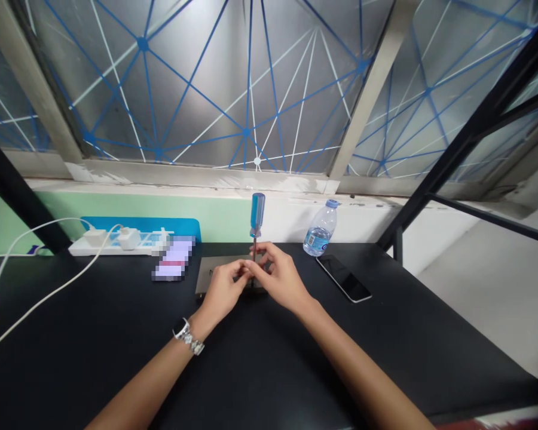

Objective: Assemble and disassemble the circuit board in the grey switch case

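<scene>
A screwdriver (257, 214) with a clear blue handle stands upright, handle up, over a flat grey-brown case (206, 276) on the black desk. My right hand (281, 276) has its thumb and fingers closed around the thin shaft below the handle. Right beside it, my left hand (226, 288) is pinched, its fingertips meeting the right thumb at the shaft. What the left fingertips hold, if anything, is hidden. Both hands are above the case and cover much of it, and the screwdriver's tip is hard to make out. A watch (180, 328) and a bracelet are on my left wrist.
To the right, a water bottle (320, 230) leans near the wall, with a dark phone (344, 278) lying before it. At the left are a power strip (80, 246) with plugs and white cables (49, 294), and a pixelated purple item (174, 260). Black frame bars (430, 185) slant at both sides.
</scene>
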Available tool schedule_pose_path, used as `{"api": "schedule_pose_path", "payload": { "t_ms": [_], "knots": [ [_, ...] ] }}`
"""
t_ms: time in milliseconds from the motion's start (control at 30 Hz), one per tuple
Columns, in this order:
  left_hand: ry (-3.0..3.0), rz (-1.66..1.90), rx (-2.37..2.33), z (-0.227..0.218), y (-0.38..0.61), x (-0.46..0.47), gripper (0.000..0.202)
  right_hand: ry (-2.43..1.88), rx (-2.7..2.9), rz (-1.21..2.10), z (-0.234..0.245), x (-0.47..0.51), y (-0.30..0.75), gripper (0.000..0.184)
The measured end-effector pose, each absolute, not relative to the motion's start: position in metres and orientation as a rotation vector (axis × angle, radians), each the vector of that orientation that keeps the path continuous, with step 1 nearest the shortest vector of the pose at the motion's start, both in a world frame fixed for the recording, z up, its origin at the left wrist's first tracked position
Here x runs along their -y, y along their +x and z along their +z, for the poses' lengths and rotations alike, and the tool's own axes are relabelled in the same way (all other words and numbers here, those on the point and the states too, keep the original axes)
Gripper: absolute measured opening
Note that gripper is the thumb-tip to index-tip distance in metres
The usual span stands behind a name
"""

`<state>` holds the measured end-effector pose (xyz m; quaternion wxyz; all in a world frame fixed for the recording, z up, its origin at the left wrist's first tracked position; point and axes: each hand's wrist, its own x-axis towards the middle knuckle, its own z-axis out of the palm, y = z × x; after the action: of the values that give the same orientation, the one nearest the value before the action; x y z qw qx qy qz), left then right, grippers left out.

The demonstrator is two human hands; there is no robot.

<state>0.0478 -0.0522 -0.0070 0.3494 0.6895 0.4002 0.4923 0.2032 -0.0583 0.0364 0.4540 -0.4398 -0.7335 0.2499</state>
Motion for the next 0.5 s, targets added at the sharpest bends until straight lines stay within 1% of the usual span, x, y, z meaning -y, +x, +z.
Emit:
{"api": "schedule_pose_path", "payload": {
  "t_ms": [67,167,267,367,500],
  "knots": [
    [1.755,1.239,-0.942,-0.007,0.045,0.051,0.020,-1.000,1.803,0.786,0.036,0.057,0.205,0.033],
    [1.792,1.181,-0.909,-0.004,0.044,0.051,0.022,-0.916,1.755,0.928,0.034,0.054,0.207,0.031],
    [1.856,1.193,-0.965,0.000,0.046,0.055,0.021,-0.955,1.712,0.885,0.034,0.053,0.207,0.024],
    [1.870,1.309,-1.082,0.000,0.052,0.059,0.021,-1.005,1.666,0.800,0.033,0.053,0.206,0.015],
    [1.869,1.335,-1.151,-0.003,0.056,0.059,0.009,-1.031,1.637,0.728,0.033,0.055,0.205,0.019]
  ]
}}
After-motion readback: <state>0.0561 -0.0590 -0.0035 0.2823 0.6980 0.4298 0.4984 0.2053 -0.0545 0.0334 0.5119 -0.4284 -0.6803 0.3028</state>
